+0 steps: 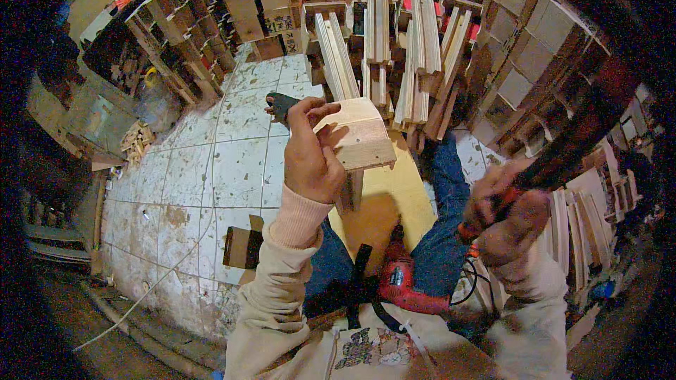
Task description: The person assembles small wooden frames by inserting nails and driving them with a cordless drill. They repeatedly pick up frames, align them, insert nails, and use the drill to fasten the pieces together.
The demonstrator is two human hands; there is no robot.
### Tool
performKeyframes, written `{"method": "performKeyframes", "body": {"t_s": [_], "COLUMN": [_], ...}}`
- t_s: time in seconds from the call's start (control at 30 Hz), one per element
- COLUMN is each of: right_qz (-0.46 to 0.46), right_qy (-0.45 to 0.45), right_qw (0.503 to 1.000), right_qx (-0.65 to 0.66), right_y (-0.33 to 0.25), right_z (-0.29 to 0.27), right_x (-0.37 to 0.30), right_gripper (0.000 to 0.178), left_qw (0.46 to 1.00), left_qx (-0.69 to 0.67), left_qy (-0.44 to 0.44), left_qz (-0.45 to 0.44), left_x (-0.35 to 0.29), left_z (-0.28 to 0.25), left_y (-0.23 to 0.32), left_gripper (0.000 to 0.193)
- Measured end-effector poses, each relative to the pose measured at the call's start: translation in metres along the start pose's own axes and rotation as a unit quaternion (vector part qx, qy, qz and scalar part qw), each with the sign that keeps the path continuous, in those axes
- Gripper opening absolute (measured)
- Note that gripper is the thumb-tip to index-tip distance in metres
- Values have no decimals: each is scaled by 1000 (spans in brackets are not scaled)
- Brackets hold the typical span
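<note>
My left hand (313, 155) is raised in front of me, its fingers wrapped round the left side of a pale wooden piece (360, 134). That piece shows a slanted upper face, a front edge and small dark dots. On the right, my right hand (503, 211) grips a hammer (563, 144) by its dark handle with orange parts. The hammer slants up to the right, close to the camera, and its upper end is blurred and dark. Between my thighs, below both hands, a red power drill (415, 285) lies in my lap. Behind the piece is a yellowish board (405, 183).
Several stacks of long wooden strips (338, 56) stand ahead. Cardboard-panelled wooden frames (521, 49) lean at right, and more frames (176, 35) at left. A small open box (243, 245) and a cable (165, 274) lie on the tiled floor (183, 169). Wooden slats (581, 229) are stacked at right.
</note>
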State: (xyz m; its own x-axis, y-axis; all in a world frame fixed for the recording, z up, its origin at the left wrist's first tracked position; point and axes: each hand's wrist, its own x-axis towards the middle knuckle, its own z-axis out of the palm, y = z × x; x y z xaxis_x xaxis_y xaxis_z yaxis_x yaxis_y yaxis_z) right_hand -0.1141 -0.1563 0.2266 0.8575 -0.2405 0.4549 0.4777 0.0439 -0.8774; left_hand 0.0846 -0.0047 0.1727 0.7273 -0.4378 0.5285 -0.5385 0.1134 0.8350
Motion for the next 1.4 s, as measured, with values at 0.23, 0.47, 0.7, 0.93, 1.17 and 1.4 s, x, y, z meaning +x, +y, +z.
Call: {"method": "performKeyframes", "body": {"t_s": [0.23,0.47,0.7,0.93,1.17,1.4], "right_qz": [189,265,149,-88,-107,-34], "right_qy": [-6,84,98,144,111,213], "right_qw": [850,761,753,795,822,810], "right_qx": [-491,-587,-633,-583,-548,-546], "right_y": [54,152,205,222,257,297], "right_z": [-12,-59,-27,26,6,-5], "right_x": [-28,-106,-143,-123,0,292], "right_gripper": [28,35,45,86,85,89], "left_qw": [1000,897,863,916,865,821], "left_qx": [29,357,427,344,367,459], "left_qy": [-10,-115,-48,79,283,-7], "left_qz": [-1,234,264,191,194,-341], "left_x": [1,-11,-10,18,4,-195], "left_z": [-1,6,3,-15,-54,-38], "left_y": [12,11,15,43,-23,-170], "left_gripper": [43,66,31,31,46,75]}}
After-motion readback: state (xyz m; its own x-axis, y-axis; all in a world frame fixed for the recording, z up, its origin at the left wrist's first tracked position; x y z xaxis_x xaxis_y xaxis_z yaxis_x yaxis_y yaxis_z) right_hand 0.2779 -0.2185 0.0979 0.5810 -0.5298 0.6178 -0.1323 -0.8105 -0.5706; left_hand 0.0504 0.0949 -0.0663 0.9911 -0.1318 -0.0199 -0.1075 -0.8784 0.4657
